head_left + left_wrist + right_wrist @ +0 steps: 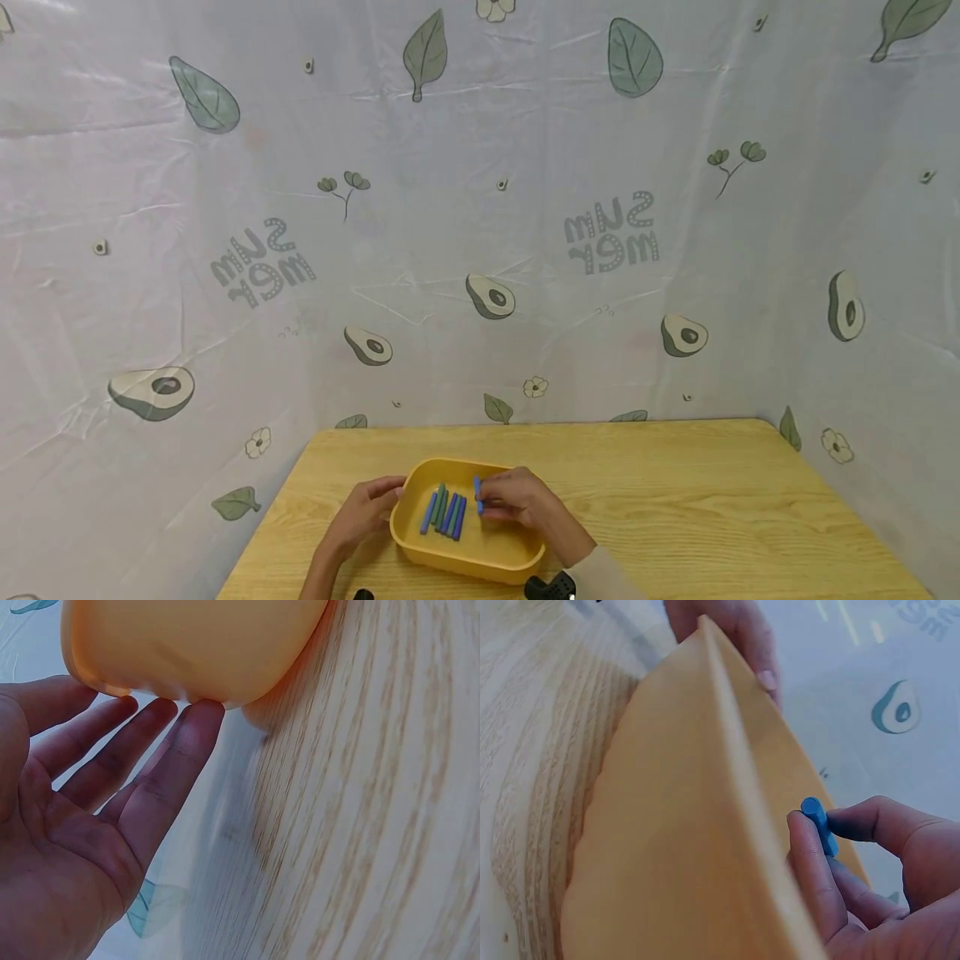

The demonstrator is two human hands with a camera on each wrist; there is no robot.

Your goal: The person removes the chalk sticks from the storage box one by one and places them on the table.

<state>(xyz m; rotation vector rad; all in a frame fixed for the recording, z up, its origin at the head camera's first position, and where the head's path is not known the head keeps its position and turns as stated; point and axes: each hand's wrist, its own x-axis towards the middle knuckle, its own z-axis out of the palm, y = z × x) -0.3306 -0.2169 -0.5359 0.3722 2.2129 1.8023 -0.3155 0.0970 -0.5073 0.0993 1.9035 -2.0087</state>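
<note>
A yellow tray (pixel 487 568) with raised sides stands on the table. My right hand (pixel 517 500) is over its right part and pinches a blue crayon (pixel 820 825) between thumb and fingers; in the head view that blue crayon (pixel 477 492) is held upright, partly behind the fingertips. Several blue and green crayons (pixel 437 507) lie side by side on the left part of the tray's floor. At the tray's left end, my left hand (pixel 365 512) touches the outer wall with nearly straight fingers (pixel 161 776), its thumb by the rim.
The wooden table (pixel 675 500) extends beyond the tray to the right and behind. A pale curtain (pixel 420 250) printed with leaves and avocados hangs along the table's back and sides. A black device (pixel 550 587) sits at my right wrist.
</note>
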